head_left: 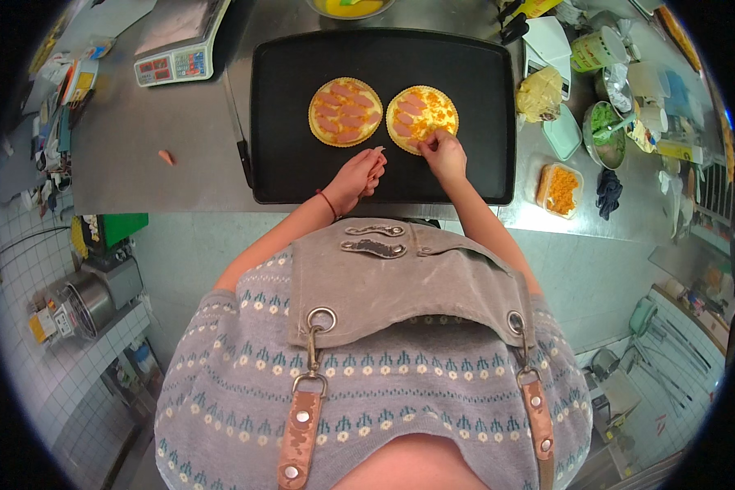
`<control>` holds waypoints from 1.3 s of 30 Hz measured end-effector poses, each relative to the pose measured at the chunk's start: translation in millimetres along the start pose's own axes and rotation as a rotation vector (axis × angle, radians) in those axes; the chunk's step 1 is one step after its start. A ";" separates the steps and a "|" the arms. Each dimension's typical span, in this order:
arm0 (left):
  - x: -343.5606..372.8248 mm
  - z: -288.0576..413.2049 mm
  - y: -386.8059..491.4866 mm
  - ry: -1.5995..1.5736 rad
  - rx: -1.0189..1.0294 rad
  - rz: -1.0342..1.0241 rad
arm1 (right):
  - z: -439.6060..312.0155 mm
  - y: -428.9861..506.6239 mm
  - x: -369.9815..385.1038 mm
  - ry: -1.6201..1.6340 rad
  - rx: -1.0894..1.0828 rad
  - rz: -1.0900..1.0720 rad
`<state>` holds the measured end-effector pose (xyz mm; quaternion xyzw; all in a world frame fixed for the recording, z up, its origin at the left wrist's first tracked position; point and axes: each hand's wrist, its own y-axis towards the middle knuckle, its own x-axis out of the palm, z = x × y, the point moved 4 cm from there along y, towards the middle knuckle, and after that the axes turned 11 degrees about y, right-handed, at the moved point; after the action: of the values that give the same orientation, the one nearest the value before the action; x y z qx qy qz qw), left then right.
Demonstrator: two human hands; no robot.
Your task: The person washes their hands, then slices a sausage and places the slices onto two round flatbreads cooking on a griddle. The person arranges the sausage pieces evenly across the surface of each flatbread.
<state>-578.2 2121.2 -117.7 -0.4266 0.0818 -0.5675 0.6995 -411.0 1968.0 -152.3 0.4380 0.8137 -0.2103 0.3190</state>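
A black baking tray (294,165) holds two round tart shells with fluted edges. Pink meat slices and orange shreds cover the left tart (345,112). On the right tart (425,113), similar slices lie along its left side, with orange shreds over a pale filling elsewhere. My left hand (358,174), closed around several pink meat slices (378,158), is above the tray just below the left tart. Fingertips of my right hand (444,156) are pinched at the lower edge of the right tart, by a pink slice; whether they still grip it is hidden.
A long knife (242,156) lies along the tray's left edge. Farther left are a meat piece (166,157) and a digital scale (174,66). To the right stand a tub of orange shreds (561,190), a metal bowl of green food (606,135) and a yellowish plastic bag (539,95).
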 end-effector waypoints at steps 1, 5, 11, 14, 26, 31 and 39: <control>1.7 0.5 0.1 0.017 0.007 -0.011 | -10.5 -1.9 -5.2 -0.074 -0.070 0.018; 7.0 2.2 0.7 0.090 0.031 -0.034 | -55.4 -21.3 -31.7 -0.246 -0.287 -0.004; 18.4 1.6 0.3 0.248 0.041 -0.139 | -69.5 -33.8 -30.0 0.643 0.109 -0.323; 24.6 1.3 1.3 0.341 0.085 -0.210 | -55.0 -37.7 -17.4 0.892 0.400 -0.507; 20.1 10.4 4.3 0.016 -0.027 -0.153 | -59.9 -35.1 -43.4 1.100 0.309 -0.479; 26.5 13.5 11.0 0.167 0.084 -0.107 | -82.2 -42.4 -34.4 0.800 0.376 -0.534; 23.1 11.2 8.7 0.142 0.081 -0.102 | -71.3 -44.7 -19.5 0.737 0.296 -0.442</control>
<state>-557.3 2106.8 -108.1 -0.3603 0.0861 -0.6339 0.6789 -464.6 1977.5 -85.3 0.3403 0.9082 -0.2173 -0.1106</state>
